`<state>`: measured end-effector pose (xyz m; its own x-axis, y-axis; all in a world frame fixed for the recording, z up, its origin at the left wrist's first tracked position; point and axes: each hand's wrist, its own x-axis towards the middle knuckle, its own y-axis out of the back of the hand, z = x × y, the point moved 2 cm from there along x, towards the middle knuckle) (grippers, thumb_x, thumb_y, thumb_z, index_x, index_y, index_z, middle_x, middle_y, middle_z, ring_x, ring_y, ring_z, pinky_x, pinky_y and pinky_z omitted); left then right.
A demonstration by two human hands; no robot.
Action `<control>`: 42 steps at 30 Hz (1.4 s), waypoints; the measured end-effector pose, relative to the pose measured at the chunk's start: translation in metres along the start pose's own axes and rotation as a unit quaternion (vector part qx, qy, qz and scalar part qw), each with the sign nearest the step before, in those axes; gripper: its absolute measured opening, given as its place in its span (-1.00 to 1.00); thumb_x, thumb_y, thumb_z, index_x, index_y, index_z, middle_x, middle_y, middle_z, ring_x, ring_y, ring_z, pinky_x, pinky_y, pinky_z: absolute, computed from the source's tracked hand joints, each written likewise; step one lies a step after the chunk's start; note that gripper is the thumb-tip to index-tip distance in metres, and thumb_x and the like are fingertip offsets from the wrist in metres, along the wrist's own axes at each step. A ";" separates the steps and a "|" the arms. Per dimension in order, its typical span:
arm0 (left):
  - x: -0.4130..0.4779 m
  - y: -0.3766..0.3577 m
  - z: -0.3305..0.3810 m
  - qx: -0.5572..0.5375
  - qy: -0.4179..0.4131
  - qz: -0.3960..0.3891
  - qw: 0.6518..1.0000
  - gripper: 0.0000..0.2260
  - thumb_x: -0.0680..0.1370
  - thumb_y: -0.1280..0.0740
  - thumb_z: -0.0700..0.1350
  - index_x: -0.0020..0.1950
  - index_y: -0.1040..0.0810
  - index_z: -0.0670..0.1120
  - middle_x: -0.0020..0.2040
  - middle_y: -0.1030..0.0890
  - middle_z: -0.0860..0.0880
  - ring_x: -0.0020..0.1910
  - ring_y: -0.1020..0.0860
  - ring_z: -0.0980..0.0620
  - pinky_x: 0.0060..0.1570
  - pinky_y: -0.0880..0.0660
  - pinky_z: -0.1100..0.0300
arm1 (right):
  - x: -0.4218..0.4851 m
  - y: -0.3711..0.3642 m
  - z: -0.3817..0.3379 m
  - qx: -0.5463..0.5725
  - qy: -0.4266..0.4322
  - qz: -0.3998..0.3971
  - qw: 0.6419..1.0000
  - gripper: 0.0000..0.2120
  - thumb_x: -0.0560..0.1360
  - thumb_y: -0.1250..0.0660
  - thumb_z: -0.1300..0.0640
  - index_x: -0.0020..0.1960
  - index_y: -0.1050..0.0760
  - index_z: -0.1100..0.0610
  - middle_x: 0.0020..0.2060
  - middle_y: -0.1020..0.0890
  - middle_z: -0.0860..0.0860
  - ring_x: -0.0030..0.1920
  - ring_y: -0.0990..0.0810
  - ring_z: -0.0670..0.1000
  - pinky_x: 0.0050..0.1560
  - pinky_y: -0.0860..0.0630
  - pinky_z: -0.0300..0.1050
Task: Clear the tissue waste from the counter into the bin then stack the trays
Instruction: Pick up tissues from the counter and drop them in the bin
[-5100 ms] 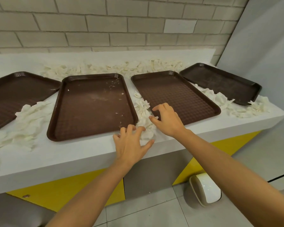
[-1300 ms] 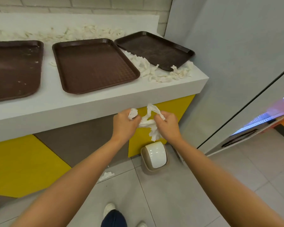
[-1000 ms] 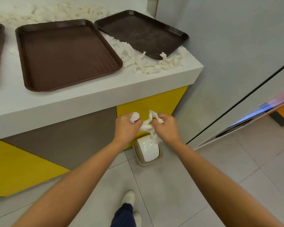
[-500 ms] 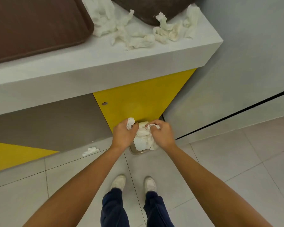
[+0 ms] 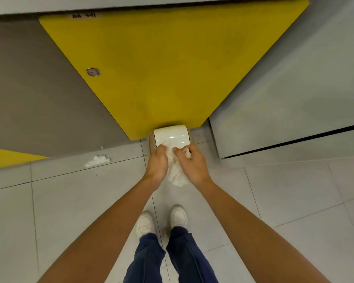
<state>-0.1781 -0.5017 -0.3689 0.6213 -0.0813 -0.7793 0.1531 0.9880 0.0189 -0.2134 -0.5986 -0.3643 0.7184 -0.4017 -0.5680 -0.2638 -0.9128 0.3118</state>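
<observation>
Right now my left hand (image 5: 157, 162) and right hand (image 5: 192, 164) both pinch the crumpled white tissue wad (image 5: 177, 176), at the front edge of the small cream swing-lid bin (image 5: 151, 140). I can't quite tell whether its lid (image 5: 171, 136) has tipped open; if it hasn't, letting go could send the loose tail sliding to the floor (image 5: 274, 190), joining the white scrap (image 5: 97, 161) lying left of the bin.

Both arms are reaching down and forward, forearms converging toward centre. Left hand (image 5: 156, 163) and right hand (image 5: 193, 165) are sitting side by side, backs up, fingers curling inward — both gripping one tissue wad (image 5: 177, 175) between them. Person is standing, feet together on the near side of the hands.
</observation>
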 end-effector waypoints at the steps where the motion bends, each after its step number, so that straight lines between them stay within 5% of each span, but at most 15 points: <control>1: 0.008 -0.002 -0.006 0.001 0.004 -0.006 1.000 -0.77 0.59 -0.07 -0.14 -0.14 -0.49 -0.08 -0.17 -0.57 -0.08 -0.17 -0.54 -0.02 -0.22 -0.44 0.19 | 0.005 -0.004 0.008 0.005 -0.007 -0.015 1.000 -0.81 0.49 -0.34 0.04 -0.10 -0.41 0.15 -0.22 -0.52 -0.02 -0.24 -0.51 -0.09 -0.26 -0.42 -0.34; 4: 0.034 -0.005 -0.025 -0.023 0.020 -0.029 0.999 -0.78 0.52 -0.11 -0.29 -0.04 -0.50 -0.06 -0.02 -0.57 -0.15 -0.04 -0.56 -0.12 -0.12 -0.50 0.12 | 0.016 -0.017 0.035 0.034 -0.021 -0.066 0.997 -0.80 0.49 -0.31 0.11 0.08 -0.40 0.12 -0.13 -0.51 -0.04 -0.10 -0.55 -0.05 -0.24 -0.45 -0.37; 8: 0.061 -0.008 -0.045 -0.014 0.019 -0.065 0.998 -0.77 0.53 -0.17 -0.36 -0.07 -0.37 -0.02 -0.11 -0.46 -0.08 -0.10 -0.51 -0.03 -0.18 -0.47 0.15 | 0.032 -0.029 0.066 0.042 0.000 -0.099 0.994 -0.59 0.32 -0.32 0.22 0.16 -0.38 0.05 0.01 -0.53 0.07 -0.04 -0.57 -0.03 -0.20 -0.52 -0.29; 11: 0.073 -0.010 -0.057 0.029 -0.009 -0.089 0.996 -0.78 0.54 -0.28 -0.29 0.06 -0.30 -0.07 -0.17 -0.37 -0.01 -0.20 -0.45 0.09 -0.33 -0.44 0.32 | 0.047 -0.032 0.084 0.005 0.006 -0.069 0.998 -0.71 0.45 -0.30 0.34 0.11 -0.38 0.13 -0.06 -0.56 0.13 -0.11 -0.58 0.01 -0.23 -0.52 -0.24; 14: 0.084 -0.010 -0.066 0.068 -0.037 -0.094 0.993 -0.71 0.50 -0.38 -0.21 0.11 -0.32 -0.07 -0.16 -0.42 0.02 -0.20 -0.46 0.13 -0.29 -0.41 0.30 | 0.058 -0.032 0.097 -0.010 -0.014 -0.056 0.998 -0.87 0.51 -0.23 0.34 -0.02 -0.36 0.15 -0.24 -0.50 0.06 -0.26 -0.50 -0.03 -0.32 -0.45 -0.33; 18: 0.099 0.000 -0.073 0.163 -0.154 -0.032 0.974 -0.86 0.50 -0.37 -0.19 -0.01 -0.46 -0.06 -0.22 -0.51 0.08 -0.17 -0.49 0.13 -0.16 -0.44 0.35 | 0.076 -0.035 0.119 0.016 -0.073 -0.019 0.997 -0.93 0.53 -0.18 0.36 -0.01 -0.37 0.25 -0.16 -0.45 0.16 -0.16 -0.44 0.03 -0.26 -0.44 -0.32; 21: 0.111 0.013 -0.078 0.232 -0.240 0.016 0.943 -0.86 0.49 -0.35 -0.27 -0.04 -0.52 -0.05 -0.13 -0.56 0.08 -0.10 -0.48 0.15 -0.17 -0.34 0.49 | 0.094 -0.043 0.133 0.018 -0.121 0.006 0.992 -0.74 0.53 -0.19 0.31 0.21 -0.36 0.25 0.04 -0.52 0.25 -0.05 -0.49 0.10 -0.01 -0.49 -0.04; 26: 0.133 0.031 -0.092 0.366 -0.304 0.068 0.877 -0.77 0.47 -0.34 -0.27 0.09 -0.58 -0.06 0.08 -0.57 0.02 0.11 -0.42 0.01 -0.04 -0.25 0.40 | 0.120 -0.062 0.146 0.070 -0.170 0.041 0.982 -0.70 0.51 -0.16 0.31 0.23 -0.36 0.18 0.06 -0.53 0.15 -0.04 -0.50 0.05 -0.13 -0.48 -0.11; 33: 0.144 0.040 -0.108 0.401 -0.355 0.045 0.843 -0.68 0.45 -0.39 -0.24 0.20 -0.56 -0.07 0.23 -0.53 -0.02 0.21 -0.47 -0.02 0.12 -0.34 0.30 | 0.154 -0.084 0.160 0.160 -0.258 0.079 0.949 -0.61 0.50 -0.24 0.28 0.32 -0.32 0.21 0.17 -0.55 0.17 0.04 -0.55 0.13 0.09 -0.53 0.07; 36: 0.148 0.043 -0.109 0.408 -0.367 0.053 0.834 -0.66 0.43 -0.41 -0.23 0.20 -0.56 -0.07 0.23 -0.54 -0.02 0.19 -0.49 -0.03 0.12 -0.36 0.29 | 0.164 -0.093 0.162 0.233 -0.278 0.091 0.928 -0.49 0.46 -0.30 0.21 0.38 -0.27 0.17 0.18 -0.54 0.18 -0.02 -0.56 0.11 -0.07 -0.56 0.02; 39: 0.149 0.045 -0.110 0.409 -0.374 0.052 0.831 -0.66 0.42 -0.42 -0.22 0.20 -0.57 -0.07 0.22 -0.55 -0.01 0.18 -0.50 -0.03 0.11 -0.36 0.29 | 0.177 -0.102 0.174 0.254 -0.278 0.075 0.923 -0.31 0.34 -0.36 0.03 0.43 -0.23 0.09 0.22 -0.53 0.14 0.16 -0.54 0.19 0.16 -0.51 0.19; 42: 0.149 0.045 -0.111 0.409 -0.369 0.050 0.833 -0.66 0.43 -0.41 -0.20 0.21 -0.56 -0.05 0.23 -0.54 0.00 0.20 -0.49 -0.02 0.14 -0.36 0.29 | 0.169 -0.103 0.161 0.250 -0.275 0.040 0.927 -0.52 0.49 -0.28 0.06 0.39 -0.31 0.03 0.21 -0.53 0.14 0.21 -0.51 0.19 0.26 -0.44 0.19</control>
<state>-0.1640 -0.4550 -0.5543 0.9192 -0.3607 -0.1578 0.3581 0.5993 0.7160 -0.1687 -0.5848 -0.6154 0.2827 -0.3199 -0.9043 -0.6665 -0.7435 0.0546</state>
